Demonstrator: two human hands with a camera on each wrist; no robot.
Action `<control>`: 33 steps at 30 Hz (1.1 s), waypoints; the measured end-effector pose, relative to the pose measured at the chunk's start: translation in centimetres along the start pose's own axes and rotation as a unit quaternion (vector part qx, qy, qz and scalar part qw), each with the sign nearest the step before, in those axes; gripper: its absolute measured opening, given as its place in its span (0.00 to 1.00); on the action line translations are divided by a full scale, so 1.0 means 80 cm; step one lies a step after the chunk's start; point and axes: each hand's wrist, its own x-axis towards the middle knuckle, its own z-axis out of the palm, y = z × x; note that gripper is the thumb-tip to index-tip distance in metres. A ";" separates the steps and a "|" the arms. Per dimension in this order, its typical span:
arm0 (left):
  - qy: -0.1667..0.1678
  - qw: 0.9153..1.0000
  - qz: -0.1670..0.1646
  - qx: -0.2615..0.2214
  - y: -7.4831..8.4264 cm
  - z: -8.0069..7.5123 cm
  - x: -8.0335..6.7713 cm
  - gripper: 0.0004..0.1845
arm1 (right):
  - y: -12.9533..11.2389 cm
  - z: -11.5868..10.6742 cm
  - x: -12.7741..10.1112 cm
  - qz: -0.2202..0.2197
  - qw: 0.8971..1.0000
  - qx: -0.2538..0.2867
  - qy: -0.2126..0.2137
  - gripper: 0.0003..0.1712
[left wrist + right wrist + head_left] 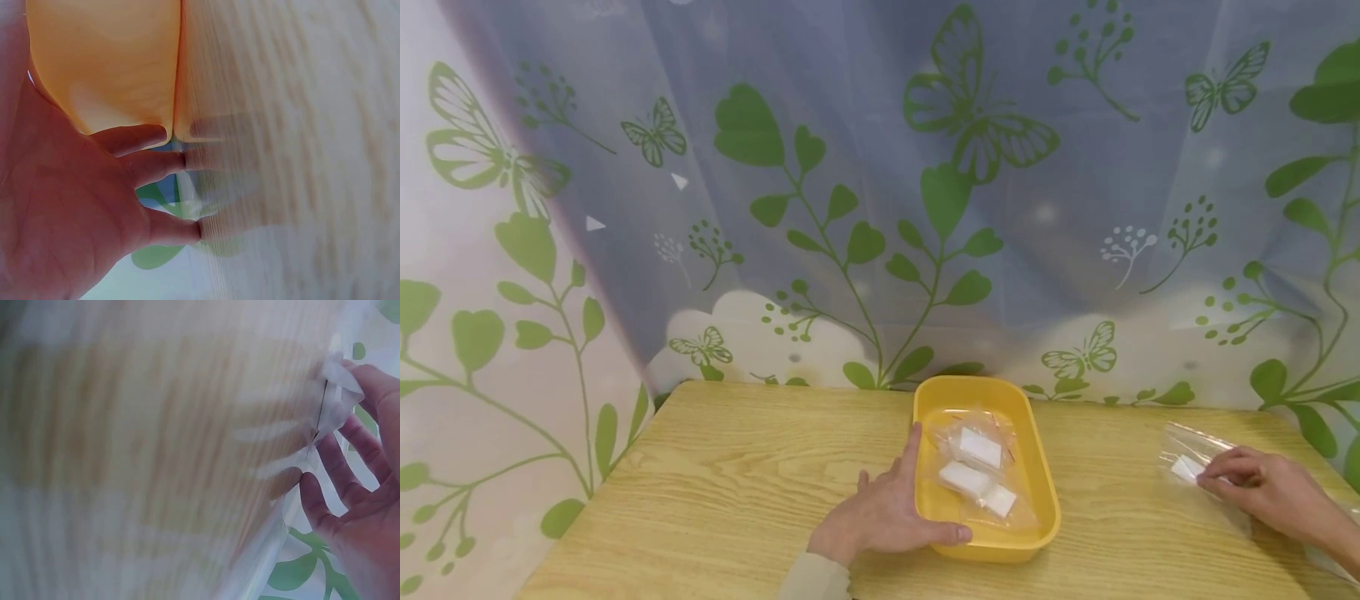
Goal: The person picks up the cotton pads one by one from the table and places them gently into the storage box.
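Note:
A yellow tray [1045, 492] stands in the middle of the wooden table [737, 475] and holds several clear bags with white blocks [979, 447] inside. My left hand [898, 500] lies flat on the table against the tray's left side, fingers straight and thumb along its front rim. The left wrist view shows that hand [94, 206] beside the tray's wall [106, 62]. At the right of the table my right hand [1217, 477] pinches a clear bag [1195, 446] with a white block [1186, 467] in it. In the blurred right wrist view the fingers [319, 494] and thumb hold the bag [331, 406].
A curtain [880, 192] printed with green leaves and butterflies hangs close behind the table's far edge. Bare wood lies left of the tray and between the tray and my right hand. The right edge of the table is close to my right wrist.

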 end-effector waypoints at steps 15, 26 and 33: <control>-0.003 1.000 -0.004 0.000 0.001 0.000 -0.002 0.74 | -0.014 0.004 0.004 -0.085 0.994 0.005 0.073 0.19; -0.005 1.000 -0.003 0.000 0.001 -0.002 -0.001 0.74 | -0.035 0.006 0.008 -0.126 0.986 -0.007 0.108 0.26; -0.006 1.000 -0.001 -0.002 0.000 0.000 0.001 0.74 | -0.050 0.008 0.009 -0.162 0.979 0.019 0.120 0.29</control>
